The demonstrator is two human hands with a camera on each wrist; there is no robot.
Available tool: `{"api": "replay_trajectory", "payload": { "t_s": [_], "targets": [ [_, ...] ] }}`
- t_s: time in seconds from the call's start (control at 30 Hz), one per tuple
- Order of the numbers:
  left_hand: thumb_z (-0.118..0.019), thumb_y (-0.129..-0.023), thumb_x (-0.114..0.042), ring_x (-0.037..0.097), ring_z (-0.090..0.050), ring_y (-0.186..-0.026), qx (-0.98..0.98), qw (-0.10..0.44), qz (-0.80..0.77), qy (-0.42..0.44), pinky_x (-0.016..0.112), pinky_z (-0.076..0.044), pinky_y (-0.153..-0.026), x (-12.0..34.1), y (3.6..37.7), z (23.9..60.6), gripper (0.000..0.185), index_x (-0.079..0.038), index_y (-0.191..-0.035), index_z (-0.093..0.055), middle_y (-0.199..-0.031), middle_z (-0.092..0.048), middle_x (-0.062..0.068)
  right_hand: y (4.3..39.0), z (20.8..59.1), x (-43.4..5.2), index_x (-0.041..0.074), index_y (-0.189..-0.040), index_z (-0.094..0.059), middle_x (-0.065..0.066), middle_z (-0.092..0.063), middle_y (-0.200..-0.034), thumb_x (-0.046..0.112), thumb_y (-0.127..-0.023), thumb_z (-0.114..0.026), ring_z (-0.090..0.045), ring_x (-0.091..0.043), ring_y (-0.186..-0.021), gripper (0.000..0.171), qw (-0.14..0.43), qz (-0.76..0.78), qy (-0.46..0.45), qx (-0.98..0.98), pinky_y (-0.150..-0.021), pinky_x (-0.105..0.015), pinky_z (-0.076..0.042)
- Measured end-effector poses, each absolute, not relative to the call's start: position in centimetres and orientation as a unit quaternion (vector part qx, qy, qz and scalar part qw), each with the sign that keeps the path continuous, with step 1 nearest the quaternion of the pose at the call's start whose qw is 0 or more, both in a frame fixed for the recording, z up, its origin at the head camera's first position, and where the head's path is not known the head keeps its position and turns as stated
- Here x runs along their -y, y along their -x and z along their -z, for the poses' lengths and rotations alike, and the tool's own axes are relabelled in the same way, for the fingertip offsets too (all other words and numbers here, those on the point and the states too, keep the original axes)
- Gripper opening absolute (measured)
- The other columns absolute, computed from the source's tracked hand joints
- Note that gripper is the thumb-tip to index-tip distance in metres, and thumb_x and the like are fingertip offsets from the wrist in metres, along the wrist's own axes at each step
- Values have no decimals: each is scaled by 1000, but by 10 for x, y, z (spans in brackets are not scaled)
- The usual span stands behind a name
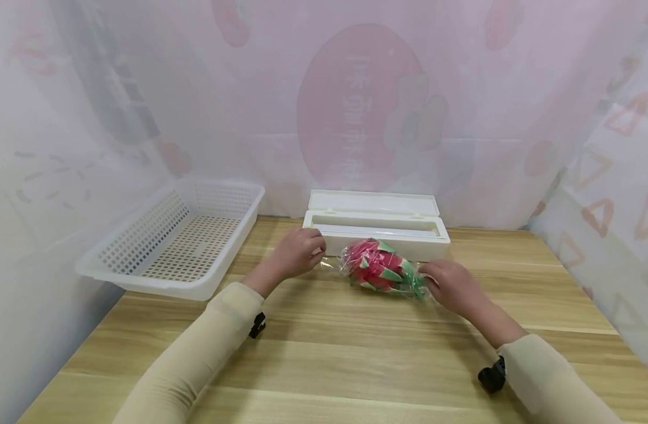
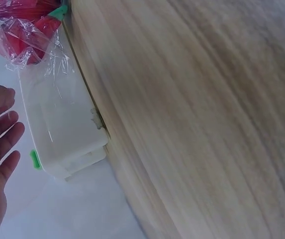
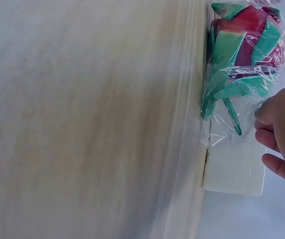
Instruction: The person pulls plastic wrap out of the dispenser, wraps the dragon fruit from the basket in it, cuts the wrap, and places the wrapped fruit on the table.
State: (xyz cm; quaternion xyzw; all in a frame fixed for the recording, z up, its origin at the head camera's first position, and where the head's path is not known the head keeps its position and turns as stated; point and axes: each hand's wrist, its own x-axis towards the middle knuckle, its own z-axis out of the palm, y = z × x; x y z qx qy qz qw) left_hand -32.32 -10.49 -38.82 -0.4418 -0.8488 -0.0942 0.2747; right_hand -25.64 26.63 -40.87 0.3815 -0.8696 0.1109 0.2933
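A dragon fruit (image 1: 379, 265), pink with green-tipped scales, lies on the table in clear plastic wrap (image 3: 227, 124), loose at both ends. My right hand (image 1: 453, 287) pinches the wrap at the fruit's right end between thumb and fingers, as the right wrist view (image 3: 284, 137) shows at the film's edge. My left hand (image 1: 299, 252) is just left of the wrap's other end, before the white box. In the left wrist view its fingers (image 2: 8, 142) are loosely bent and spread, with nothing visible between them. The wrapped fruit (image 2: 20, 37) appears beyond them.
Behind the fruit stands a long white box (image 1: 387, 244) with its lid (image 1: 374, 203) raised and a pale roll inside. A white perforated basket (image 1: 197, 288) is at the left. A printed curtain (image 1: 276, 106) hangs behind the wooden table (image 1: 324, 365).
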Motion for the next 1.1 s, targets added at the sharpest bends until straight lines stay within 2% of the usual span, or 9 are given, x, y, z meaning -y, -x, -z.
{"api": "replay_trajectory", "payload": {
  "t_s": [0.1,0.2,0.3,0.37,0.5,0.63,0.83,0.97,1.1],
  "targets": [
    [-72,-87,-19,21,-65,-86,870,218,139,420,36,-52,-76,104,323,389,15,-7,-96,-70,-97,-67,5,255,408,-270,-3,-97,-67,-13,-68,-88,-5,-74,-74,-65,-30,-78,24,310,-126,-373,865,-65,-46,-55],
    [-71,-89,-36,23,-63,-102,890,146,192,387,38,-51,-87,102,322,389,42,-5,-117,-65,-116,-65,9,253,407,-272,-4,-107,-65,-16,-67,-96,4,-80,-75,-65,-33,-87,30,298,-140,-347,878,-71,-49,-55],
    [-70,-86,-50,24,-58,-115,902,74,232,355,40,-46,-96,98,321,389,68,-5,-135,-54,-132,-58,10,251,405,-272,-3,-121,-60,-19,-65,-111,18,-86,-74,-62,-36,-102,43,243,-164,-312,904,-83,-52,-52],
    [-71,-82,-55,25,-54,-121,907,35,247,340,41,-43,-100,95,320,390,81,-6,-141,-47,-139,-52,9,251,405,-271,-2,-130,-55,-20,-61,-121,29,-89,-72,-57,-39,-112,54,194,-181,-292,919,-90,-55,-47],
    [-76,-76,-57,26,-51,-124,906,-3,266,329,41,-41,-103,87,319,393,92,-6,-145,-42,-144,-48,9,254,406,-266,-3,-140,-43,-23,-51,-136,44,-90,-68,-47,-41,-125,73,107,-206,-269,935,-99,-57,-40],
    [-79,-75,-53,24,-54,-121,894,-15,306,327,39,-44,-100,80,319,400,89,-7,-143,-45,-138,-53,8,258,410,-262,-4,-143,-39,-24,-46,-141,50,-88,-67,-42,-42,-129,82,62,-224,-257,938,-103,-58,-35],
    [-77,-82,-41,16,-59,-109,867,-4,368,336,33,-47,-95,74,322,407,57,-9,-126,-60,-120,-63,3,261,413,-261,-4,-144,-38,-24,-47,-140,52,-89,-65,-44,-41,-128,83,29,-248,-237,939,-102,-58,-37],
    [-73,-88,-29,17,-62,-105,867,19,373,330,34,-49,-93,72,323,408,36,-7,-116,-66,-113,-67,4,263,415,-260,-4,-142,-42,-23,-51,-136,46,-91,-64,-49,-38,-123,74,20,-264,-232,936,-99,-57,-40],
    [-69,-92,-21,17,-64,-101,871,48,364,326,33,-50,-90,70,324,410,22,-7,-108,-70,-106,-70,4,266,419,-258,0,-135,-53,-14,-60,-125,39,-94,-64,-56,-29,-112,58,25,-277,-251,927,-94,-52,-46]
  ]
}}
